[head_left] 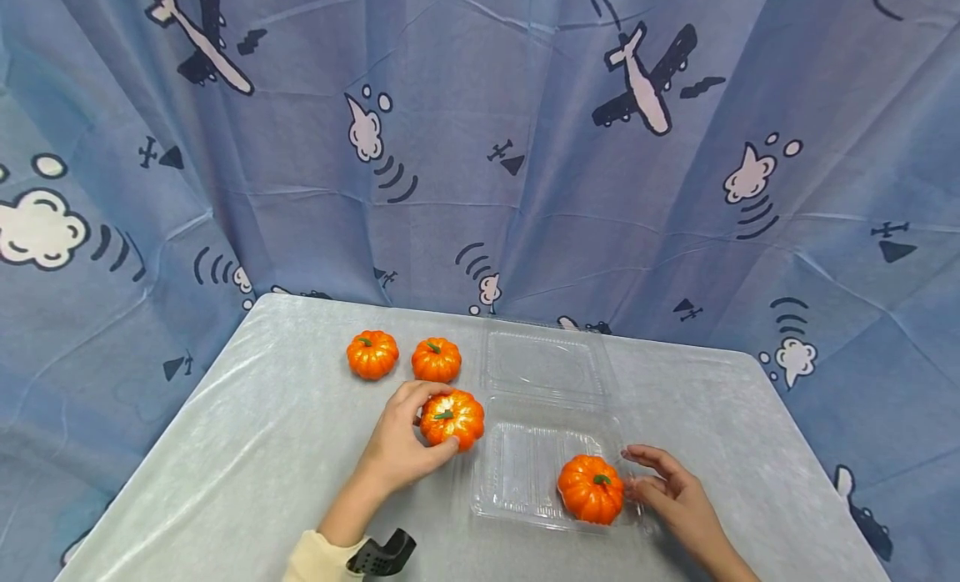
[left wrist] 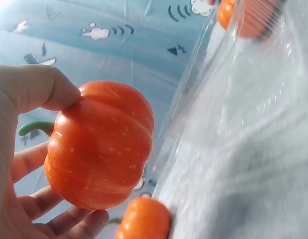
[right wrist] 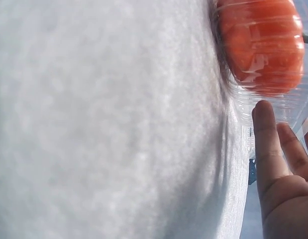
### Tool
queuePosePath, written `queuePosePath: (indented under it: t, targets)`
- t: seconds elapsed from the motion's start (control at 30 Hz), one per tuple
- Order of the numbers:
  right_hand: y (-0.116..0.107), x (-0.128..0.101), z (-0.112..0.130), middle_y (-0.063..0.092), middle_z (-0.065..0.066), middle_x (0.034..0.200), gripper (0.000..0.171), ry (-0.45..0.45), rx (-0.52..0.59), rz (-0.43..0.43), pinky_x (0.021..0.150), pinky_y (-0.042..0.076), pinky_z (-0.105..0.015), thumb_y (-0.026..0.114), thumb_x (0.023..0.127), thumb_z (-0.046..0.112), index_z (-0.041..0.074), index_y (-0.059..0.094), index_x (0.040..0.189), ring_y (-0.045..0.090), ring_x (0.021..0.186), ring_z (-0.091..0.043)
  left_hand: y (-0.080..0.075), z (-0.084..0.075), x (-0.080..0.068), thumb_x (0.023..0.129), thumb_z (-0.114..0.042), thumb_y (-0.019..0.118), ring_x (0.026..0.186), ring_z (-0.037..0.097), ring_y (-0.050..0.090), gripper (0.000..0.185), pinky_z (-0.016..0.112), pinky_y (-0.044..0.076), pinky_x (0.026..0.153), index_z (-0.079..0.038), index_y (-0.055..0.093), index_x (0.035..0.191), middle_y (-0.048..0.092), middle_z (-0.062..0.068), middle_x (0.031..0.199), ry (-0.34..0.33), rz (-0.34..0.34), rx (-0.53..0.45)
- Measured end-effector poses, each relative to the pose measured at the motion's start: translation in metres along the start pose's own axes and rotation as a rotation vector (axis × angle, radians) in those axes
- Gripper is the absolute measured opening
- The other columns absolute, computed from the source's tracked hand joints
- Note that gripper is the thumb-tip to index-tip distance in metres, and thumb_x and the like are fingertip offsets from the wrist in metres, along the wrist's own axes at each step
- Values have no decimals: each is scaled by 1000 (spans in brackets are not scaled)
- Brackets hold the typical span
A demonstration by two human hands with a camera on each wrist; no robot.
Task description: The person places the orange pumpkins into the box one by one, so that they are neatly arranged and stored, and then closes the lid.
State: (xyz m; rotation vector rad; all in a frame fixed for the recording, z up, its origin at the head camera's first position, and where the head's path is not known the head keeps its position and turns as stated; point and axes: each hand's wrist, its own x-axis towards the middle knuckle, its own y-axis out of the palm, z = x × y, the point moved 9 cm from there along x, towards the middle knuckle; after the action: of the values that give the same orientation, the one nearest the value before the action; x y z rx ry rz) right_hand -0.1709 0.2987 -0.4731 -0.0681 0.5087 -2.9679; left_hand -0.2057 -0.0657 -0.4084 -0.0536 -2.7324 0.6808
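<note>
My left hand grips a small orange pumpkin just left of an open clear plastic clamshell box. In the left wrist view the thumb and fingers curl round that pumpkin. A second pumpkin sits in the near right corner of the box's base. My right hand rests with straight fingers against the box's right wall beside it. Through the plastic, the right wrist view shows this pumpkin above my fingertips.
Two more pumpkins stand side by side behind my left hand. The box's lid lies flat behind its base. A pale cloth covers the table. A blue airplane-print curtain hangs behind and around it.
</note>
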Motion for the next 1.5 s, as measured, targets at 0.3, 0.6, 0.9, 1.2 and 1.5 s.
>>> queuePosePath:
  t: [0.3, 0.6, 0.9, 1.2, 1.5]
  targets:
    - [0, -1, -1, 61, 18, 116, 40, 7, -9, -7, 71, 58, -25, 55, 95, 2, -11, 43, 131, 69, 88, -6, 25, -19, 7, 64, -20, 79, 104, 13, 55, 53, 37, 51, 88, -23, 63, 114, 56, -4, 115, 50, 71, 21]
    - [-1, 0, -2, 62, 17, 115, 40, 7, -10, -3, 71, 58, -25, 55, 95, 2, -11, 43, 131, 69, 87, -6, 53, -34, 9, 64, -23, 81, 103, 13, 56, 54, 34, 51, 90, -22, 63, 114, 57, -5, 113, 89, 165, 25]
    - [-1, 1, -2, 61, 18, 116, 40, -8, -7, 5, 72, 58, -24, 54, 95, 1, -11, 43, 131, 70, 87, -7, 80, -42, 8, 65, -28, 80, 102, 11, 57, 54, 29, 51, 88, -21, 62, 115, 58, -5, 115, 140, 279, 75]
    - [0, 2, -1, 61, 17, 116, 40, -14, 2, 15, 72, 58, -24, 54, 95, 1, -11, 42, 131, 69, 87, -7, 99, -44, 10, 66, -29, 81, 99, 8, 58, 53, 23, 50, 85, -24, 63, 115, 58, -6, 115, 188, 391, 111]
    - [0, 2, -1, 61, 17, 116, 41, -21, 10, 16, 72, 58, -25, 54, 95, 1, -12, 42, 131, 70, 88, -7, 115, -42, 8, 67, -31, 80, 100, 6, 57, 51, 20, 49, 84, -24, 64, 114, 59, -6, 116, 204, 486, 165]
